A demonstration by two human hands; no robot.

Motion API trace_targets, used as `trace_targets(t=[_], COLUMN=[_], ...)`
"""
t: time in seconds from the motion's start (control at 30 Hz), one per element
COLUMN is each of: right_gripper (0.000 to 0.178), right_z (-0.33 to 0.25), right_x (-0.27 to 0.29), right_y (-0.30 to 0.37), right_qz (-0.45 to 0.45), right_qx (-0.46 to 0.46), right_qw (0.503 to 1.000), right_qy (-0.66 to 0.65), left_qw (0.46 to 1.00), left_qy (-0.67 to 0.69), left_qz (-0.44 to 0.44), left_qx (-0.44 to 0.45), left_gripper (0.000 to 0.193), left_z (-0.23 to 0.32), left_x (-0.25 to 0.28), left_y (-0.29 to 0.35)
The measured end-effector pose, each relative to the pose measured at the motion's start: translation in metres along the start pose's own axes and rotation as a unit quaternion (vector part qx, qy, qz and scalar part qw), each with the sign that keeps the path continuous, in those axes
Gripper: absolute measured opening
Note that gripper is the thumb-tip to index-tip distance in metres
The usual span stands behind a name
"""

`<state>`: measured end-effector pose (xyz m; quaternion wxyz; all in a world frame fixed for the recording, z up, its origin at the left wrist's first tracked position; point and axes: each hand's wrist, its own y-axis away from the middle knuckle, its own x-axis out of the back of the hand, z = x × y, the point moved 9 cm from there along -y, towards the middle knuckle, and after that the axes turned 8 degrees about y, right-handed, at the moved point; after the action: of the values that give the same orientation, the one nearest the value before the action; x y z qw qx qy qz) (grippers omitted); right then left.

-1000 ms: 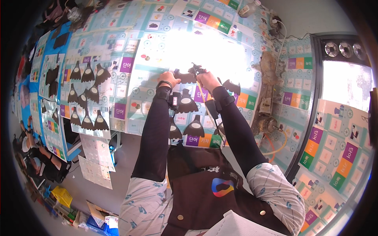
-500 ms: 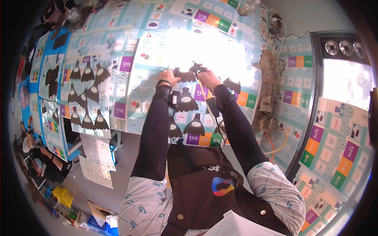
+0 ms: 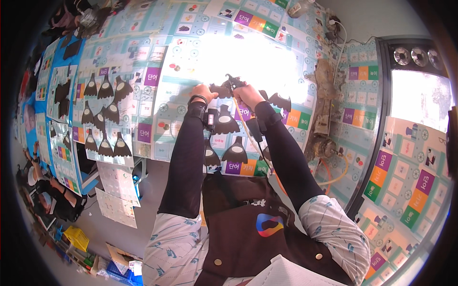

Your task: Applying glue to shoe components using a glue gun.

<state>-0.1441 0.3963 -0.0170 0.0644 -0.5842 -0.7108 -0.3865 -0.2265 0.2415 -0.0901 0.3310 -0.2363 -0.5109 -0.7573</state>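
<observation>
My left hand (image 3: 203, 91) is closed at the left end of a dark scalloped piece (image 3: 220, 90), its fingers at the edge. To its right my right hand (image 3: 248, 97) grips a small dark spray-gun-like tool (image 3: 232, 82) over that piece. A pale yellow hose (image 3: 241, 116) trails from the tool down toward my apron. Nearer me lie more flared dark pieces with a pale oval on each, among them one piece (image 3: 225, 121) and another piece (image 3: 235, 151). One more piece (image 3: 281, 101) rests right of my right hand. Glare washes out the surface beyond the hands.
Several similar pieces (image 3: 105, 87) are laid out on the printed sheet at the left. A motor-like metal device (image 3: 326, 148) with an orange hose stands at the right edge. A clear bottle (image 3: 300, 8) is at the far side. Another person's arm (image 3: 36, 159) shows at far left.
My right hand has shifted a little left with the tool, and the hose has swung with it. The left hand stays almost in place.
</observation>
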Motion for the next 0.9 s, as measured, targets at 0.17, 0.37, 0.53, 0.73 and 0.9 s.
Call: trace_targets(t=[0.17, 0.37, 0.53, 0.73, 0.9], right_gripper=[0.019, 0.020, 0.015, 0.028, 0.033], right_z=[0.012, 0.020, 0.021, 0.044, 0.135], right_x=[-0.009, 0.009, 0.014, 0.065, 0.059], right_y=[0.006, 0.021, 0.027, 0.132, 0.255], right_qz=[-0.021, 0.002, 0.011, 0.193, 0.216], right_qx=[-0.134, -0.120, -0.094, -0.057, -0.182], right_qw=[0.966, 0.985, 0.993, 0.927, 0.957], right_qy=[-0.218, -0.125, -0.066, -0.315, -0.059], left_qw=[1.000, 1.000, 1.000, 0.997, 0.987], left_qy=[0.008, 0.019, 0.008, -0.022, -0.096], left_qz=[-0.002, 0.003, 0.004, 0.034, 0.112], left_qx=[0.007, 0.000, -0.028, -0.067, -0.060], left_gripper=[0.052, 0.052, 0.053, 0.049, 0.052], left_z=[-0.002, -0.002, 0.000, 0.009, 0.025], left_x=[-0.002, -0.001, -0.004, 0.002, 0.025], left_y=[-0.002, 0.000, -0.005, 0.002, 0.022])
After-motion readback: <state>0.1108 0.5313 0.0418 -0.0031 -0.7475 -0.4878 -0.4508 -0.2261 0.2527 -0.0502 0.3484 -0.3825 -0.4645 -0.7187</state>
